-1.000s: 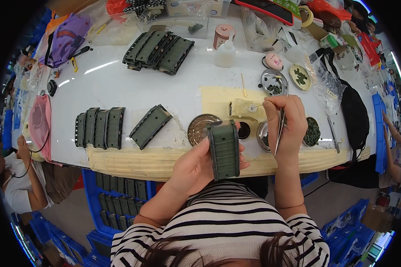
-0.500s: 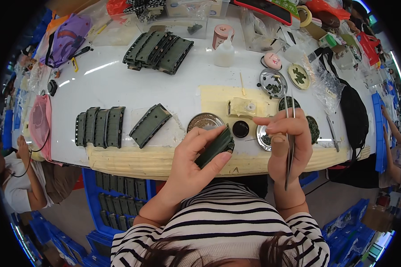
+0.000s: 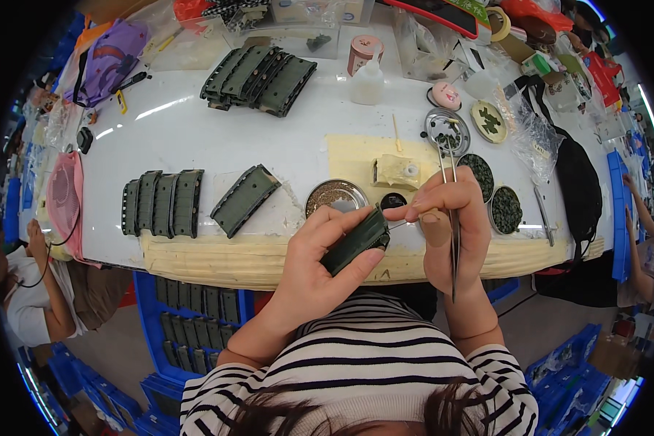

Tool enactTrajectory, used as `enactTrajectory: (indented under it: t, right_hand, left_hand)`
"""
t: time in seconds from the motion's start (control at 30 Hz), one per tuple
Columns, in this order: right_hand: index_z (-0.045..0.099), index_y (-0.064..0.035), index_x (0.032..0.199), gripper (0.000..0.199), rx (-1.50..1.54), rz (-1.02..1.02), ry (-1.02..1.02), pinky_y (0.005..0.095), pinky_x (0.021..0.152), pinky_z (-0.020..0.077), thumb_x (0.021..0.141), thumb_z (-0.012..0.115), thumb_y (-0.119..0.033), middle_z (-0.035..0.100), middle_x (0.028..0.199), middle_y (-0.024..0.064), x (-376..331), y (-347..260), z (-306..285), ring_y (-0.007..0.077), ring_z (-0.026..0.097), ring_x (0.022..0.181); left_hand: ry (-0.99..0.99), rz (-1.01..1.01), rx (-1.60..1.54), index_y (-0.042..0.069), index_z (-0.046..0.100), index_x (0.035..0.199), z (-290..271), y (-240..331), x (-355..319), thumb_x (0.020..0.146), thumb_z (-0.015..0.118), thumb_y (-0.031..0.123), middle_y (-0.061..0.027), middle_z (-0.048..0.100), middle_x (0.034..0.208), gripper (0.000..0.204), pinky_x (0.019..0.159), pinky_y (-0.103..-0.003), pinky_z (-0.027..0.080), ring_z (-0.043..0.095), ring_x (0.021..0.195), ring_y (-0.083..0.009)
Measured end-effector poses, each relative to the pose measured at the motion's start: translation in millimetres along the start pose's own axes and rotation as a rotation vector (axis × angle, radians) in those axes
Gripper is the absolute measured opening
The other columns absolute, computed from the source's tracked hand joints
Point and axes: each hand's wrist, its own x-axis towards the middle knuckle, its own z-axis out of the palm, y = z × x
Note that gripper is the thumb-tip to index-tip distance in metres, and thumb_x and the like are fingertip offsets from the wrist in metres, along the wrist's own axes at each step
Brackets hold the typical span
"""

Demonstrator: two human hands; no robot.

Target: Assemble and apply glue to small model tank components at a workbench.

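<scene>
My left hand point(image 3: 315, 265) grips a dark green curved plastic panel point(image 3: 357, 241), fingers on its far side and thumb along its near edge. A pair of metal tweezers point(image 3: 454, 247) is in my right hand point(image 3: 454, 225), tips pointing away from me. The extended index finger of that hand reaches the panel's upper right corner; whether it touches cannot be made out. A thin bright line, perhaps a fine needle, shows between the panel and the right hand. Just beyond the hands are a dish of brown grains point(image 3: 332, 195) and a small black round pot point(image 3: 393, 201).
Left on the table lie a single green panel point(image 3: 245, 201) and a row of panels point(image 3: 163, 204); more panels point(image 3: 259, 80) are stacked farther back. At right stand dishes of small dark green parts point(image 3: 506, 210). A white squeeze bottle point(image 3: 368, 82) stands far. Below left is a blue crate point(image 3: 151, 320).
My right hand has moved left with the tweezers, bringing its index finger to the panel's corner. The left hand keeps its hold on the panel, nearly still.
</scene>
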Motion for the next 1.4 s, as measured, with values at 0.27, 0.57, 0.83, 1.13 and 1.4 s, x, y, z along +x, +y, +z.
enactTrajectory:
  t: [0.27, 0.57, 0.83, 1.13, 1.4]
  right_hand:
    - [0.059, -0.0035, 0.086, 0.011, -0.023, 0.003, -0.001, 0.0263, 0.060, 0.0374, 0.081, 0.068, 0.000, 0.053, 0.072, 0.0054, 1.8, -1.3, 0.9, 0.0175, 0.045, 0.068]
    - [0.053, -0.0009, 0.092, 0.007, 0.112, 0.062, 0.021, 0.0244, 0.063, 0.0448, 0.091, 0.057, -0.006, 0.048, 0.080, 0.0074, 0.3, 3.8, 1.5, 0.0125, 0.048, 0.070]
    - [0.050, -0.0007, 0.093, 0.018, -0.041, 0.001, -0.114, 0.0261, 0.067, 0.0558, 0.099, 0.046, -0.017, 0.046, 0.082, 0.0082, 3.0, 5.2, -9.7, 0.0111, 0.050, 0.071]
    - [0.050, 0.0002, 0.092, 0.013, -0.081, -0.008, -0.178, 0.0288, 0.068, 0.0589, 0.097, 0.048, -0.012, 0.045, 0.083, 0.0088, 4.8, 4.4, -7.6, 0.0117, 0.047, 0.074]
    - [0.051, -0.0007, 0.092, 0.016, -0.100, -0.018, -0.163, 0.0257, 0.065, 0.0565, 0.097, 0.051, -0.015, 0.047, 0.079, 0.0078, 5.5, 1.9, -7.4, 0.0122, 0.046, 0.075]
  left_hand:
    - [0.004, 0.006, 0.002, -0.005, 0.060, 0.120, -0.6, -0.7, 0.3, 0.081, 0.072, 0.012, -0.0088, 0.054, 0.088, 0.044, 0.069, -0.025, 0.043, 0.053, 0.079, -0.0161]
    - [0.001, -0.003, -0.009, -0.005, 0.060, 0.119, -1.1, -2.3, 0.6, 0.081, 0.072, 0.012, -0.0092, 0.055, 0.087, 0.043, 0.068, -0.026, 0.043, 0.054, 0.079, -0.0163]
    - [-0.010, -0.029, -0.040, -0.005, 0.060, 0.118, -1.9, -2.5, 1.4, 0.082, 0.071, 0.013, -0.0081, 0.055, 0.087, 0.042, 0.066, -0.025, 0.043, 0.053, 0.077, -0.0142]
    - [-0.030, -0.030, -0.050, -0.004, 0.060, 0.119, -2.2, -3.0, 1.8, 0.083, 0.071, 0.013, -0.0070, 0.055, 0.087, 0.041, 0.064, -0.024, 0.042, 0.053, 0.076, -0.0131]
    - [-0.035, -0.027, -0.048, -0.004, 0.060, 0.119, -1.8, -2.4, 1.1, 0.083, 0.070, 0.012, -0.0067, 0.055, 0.087, 0.041, 0.064, -0.024, 0.041, 0.052, 0.076, -0.0127]
